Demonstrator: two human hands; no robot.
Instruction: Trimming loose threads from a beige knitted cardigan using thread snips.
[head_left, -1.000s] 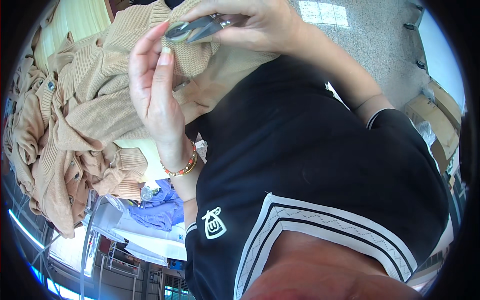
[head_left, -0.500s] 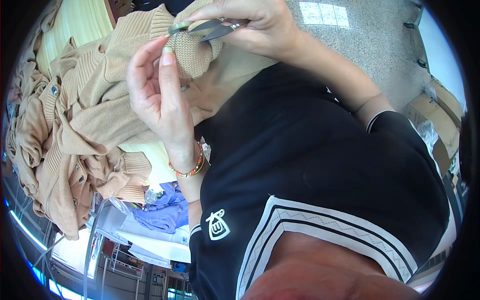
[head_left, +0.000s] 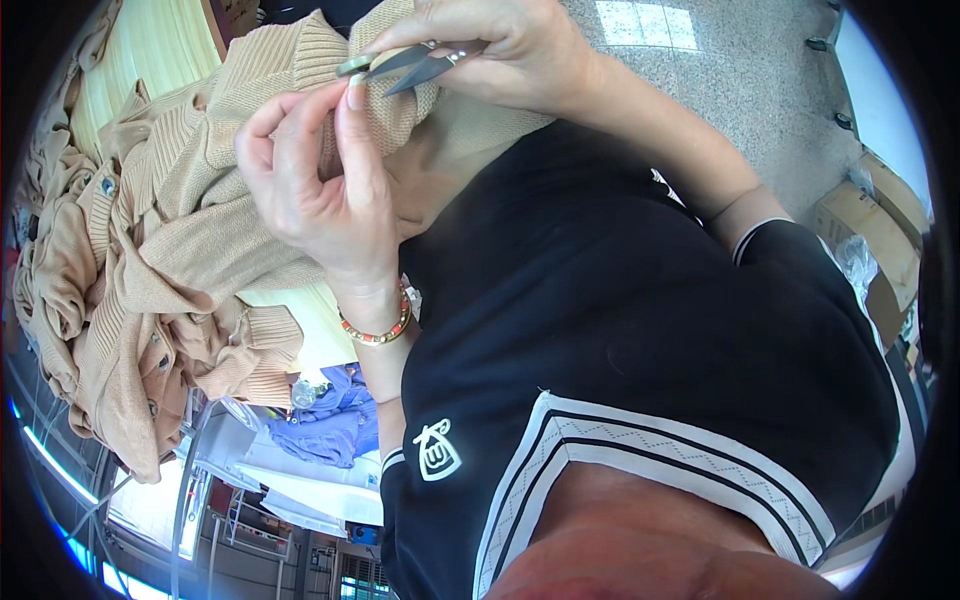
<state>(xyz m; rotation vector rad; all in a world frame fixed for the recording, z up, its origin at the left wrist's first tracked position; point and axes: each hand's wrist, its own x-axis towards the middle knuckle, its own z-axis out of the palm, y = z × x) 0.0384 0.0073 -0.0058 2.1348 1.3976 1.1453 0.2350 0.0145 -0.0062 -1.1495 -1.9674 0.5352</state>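
Observation:
My right hand [head_left: 520,50] holds a pair of thread snips [head_left: 430,68], its dark pointed blades parted and aimed left and down. Beside the blade tips, a round greenish button [head_left: 354,65] stands against a tan knit cardigan [head_left: 225,150]. A fingertip of the right hand reaches the button's edge. Just below the button, my left hand [head_left: 325,190] pinches thumb and finger together; whatever lies between the tips is too small to make out. Tan ribbed knit spreads behind the left hand and over my lap.
More tan buttoned knitwear [head_left: 130,330] is heaped at the left on a pale wooden table [head_left: 160,60]. Below it lies purple clothing [head_left: 325,425] in a white bin [head_left: 230,440]. Cardboard boxes [head_left: 865,225] stand at the far right on a speckled floor [head_left: 740,100].
My left hand has turned and shifted its fingertips slightly right, closer to the blades. The snips have moved a little left and down, beside the button.

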